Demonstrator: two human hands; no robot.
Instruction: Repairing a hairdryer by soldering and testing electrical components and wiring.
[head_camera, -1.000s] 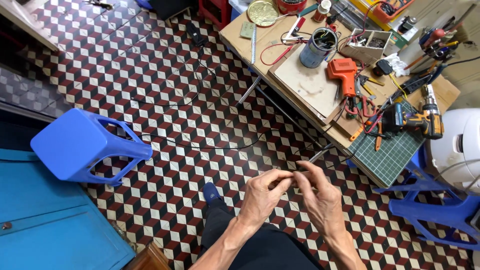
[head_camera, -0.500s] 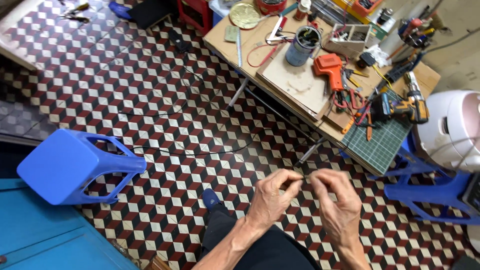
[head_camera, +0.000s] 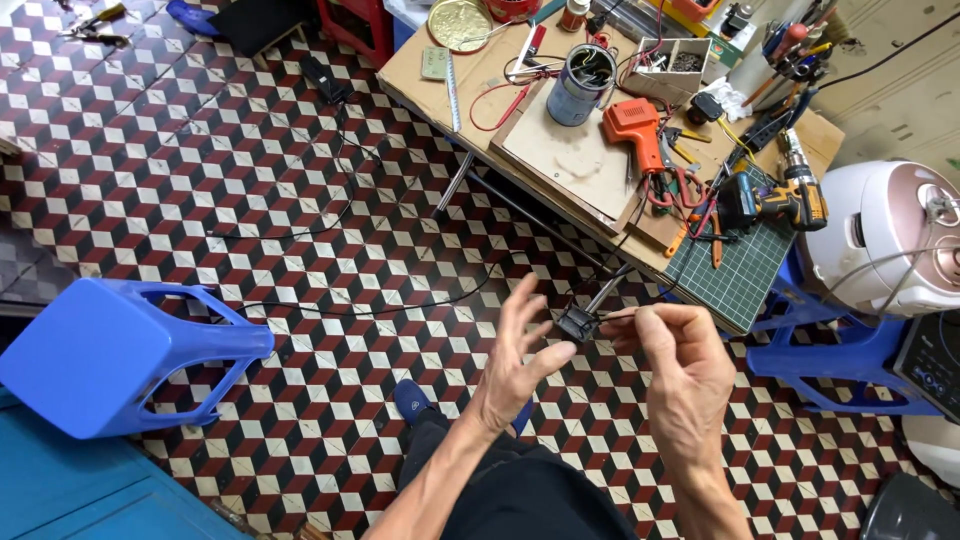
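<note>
A small black boxy part (head_camera: 577, 323), squarish with a dark hollow face, sits pinched at the fingertips of the right hand (head_camera: 685, 375). The left hand (head_camera: 515, 355) is just beside it, fingers spread open, thumb near the part. Both hover in front of the cluttered workbench (head_camera: 570, 160).

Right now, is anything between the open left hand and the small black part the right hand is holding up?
Nothing visible is in the way. The left hand is open, its fingertips right beside the small black part, which the right hand pinches. Only patterned floor shows behind them.
</note>
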